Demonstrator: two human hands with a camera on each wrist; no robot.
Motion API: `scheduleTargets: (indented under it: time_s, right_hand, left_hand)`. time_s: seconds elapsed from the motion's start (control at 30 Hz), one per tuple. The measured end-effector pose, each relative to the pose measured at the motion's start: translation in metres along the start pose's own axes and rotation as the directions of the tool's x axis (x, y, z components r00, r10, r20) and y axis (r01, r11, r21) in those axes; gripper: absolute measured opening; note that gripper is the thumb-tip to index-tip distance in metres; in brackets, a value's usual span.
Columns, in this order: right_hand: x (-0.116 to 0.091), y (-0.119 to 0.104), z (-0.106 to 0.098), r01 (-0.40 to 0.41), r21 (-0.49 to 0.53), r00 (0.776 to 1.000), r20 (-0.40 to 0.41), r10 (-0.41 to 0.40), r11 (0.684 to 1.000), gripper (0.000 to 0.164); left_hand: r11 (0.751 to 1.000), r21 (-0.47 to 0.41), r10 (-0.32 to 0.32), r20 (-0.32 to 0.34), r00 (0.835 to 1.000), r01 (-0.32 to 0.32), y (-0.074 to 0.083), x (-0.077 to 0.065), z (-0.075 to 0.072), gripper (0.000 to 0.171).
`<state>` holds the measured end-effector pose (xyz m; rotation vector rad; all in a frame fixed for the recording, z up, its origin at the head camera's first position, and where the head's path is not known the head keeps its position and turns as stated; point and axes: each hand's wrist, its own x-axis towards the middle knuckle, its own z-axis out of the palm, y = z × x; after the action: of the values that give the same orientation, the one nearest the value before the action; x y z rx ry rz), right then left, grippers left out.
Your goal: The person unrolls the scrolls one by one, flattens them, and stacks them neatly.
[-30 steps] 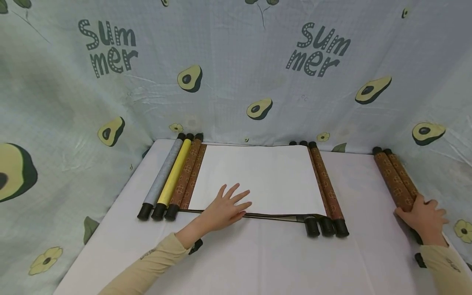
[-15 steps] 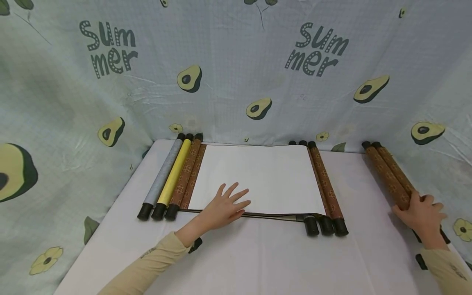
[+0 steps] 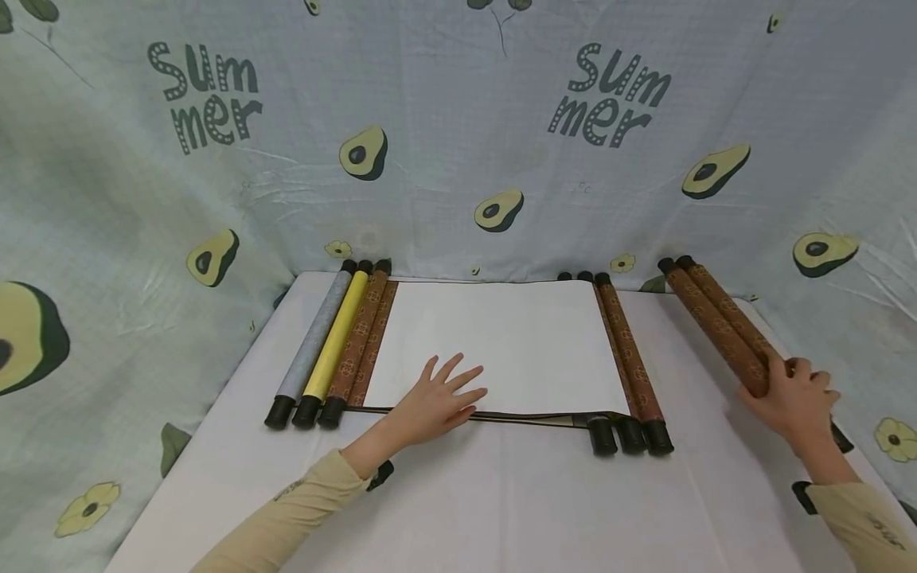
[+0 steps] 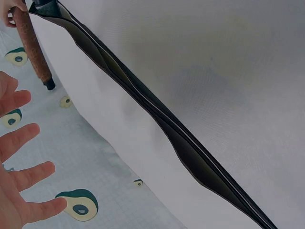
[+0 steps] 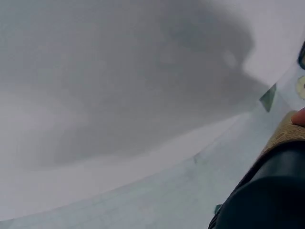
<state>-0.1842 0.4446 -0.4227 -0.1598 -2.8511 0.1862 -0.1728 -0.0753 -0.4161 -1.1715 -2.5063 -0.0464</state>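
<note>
My right hand grips a pair of brown patterned scroll rollers near their front end, at the right of the table. They lie side by side, black caps pointing away from me. In the right wrist view, a black end cap fills the lower right corner, with a fingertip on the brown roll. My left hand is spread over the front edge of an unrolled scroll's white sheet, holding nothing. In the left wrist view its fingers are straight; contact with the sheet cannot be told.
Grey, yellow and brown rollers lie along the sheet's left side. More rollers, including a brown one, line its right side. A printed cloth rises behind the white table.
My right hand has lifted the brown scroll rollers and carried them left, away from the right-hand cloth. My left hand has stayed in place.
</note>
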Motion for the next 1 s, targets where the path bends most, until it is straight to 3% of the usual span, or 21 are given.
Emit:
scheduleTargets:
  time_s: [0.2,0.37,0.5,0.7,0.87,1.0]
  right_hand:
    - [0.0,-0.023,-0.003,0.076,0.006,0.992,-0.1,-0.075,0.997,0.068]
    - [0.0,-0.043,-0.004,0.166,-0.01,0.971,-0.175,-0.165,0.986,0.07]
    - [0.0,-0.062,-0.005,0.239,-0.013,0.941,-0.245,-0.235,0.971,0.069]
    - [0.001,-0.089,-0.004,0.359,-0.014,0.873,-0.35,-0.341,0.933,0.065]
    - [-0.002,-0.11,-0.003,0.43,-0.004,0.833,-0.382,-0.399,0.903,0.066]
    - [-0.006,-0.126,-0.003,0.475,-0.012,0.805,-0.399,-0.44,0.88,0.076]
  left_hand:
    - [1.0,-0.021,0.008,-0.015,1.0,-0.008,0.001,0.003,0.002,0.028]
    - [0.999,-0.045,0.003,-0.014,1.0,-0.004,0.003,0.008,0.004,0.03]
    - [0.998,-0.059,-0.008,-0.035,0.999,0.006,0.004,0.013,0.005,0.031]
    - [0.993,-0.103,-0.062,-0.068,0.996,0.055,0.006,0.02,0.008,0.031]
    - [0.962,-0.229,-0.163,-0.041,0.986,0.15,0.009,0.029,0.007,0.037]
    - [0.909,-0.369,-0.229,-0.056,0.972,0.193,0.008,0.036,0.009,0.041]
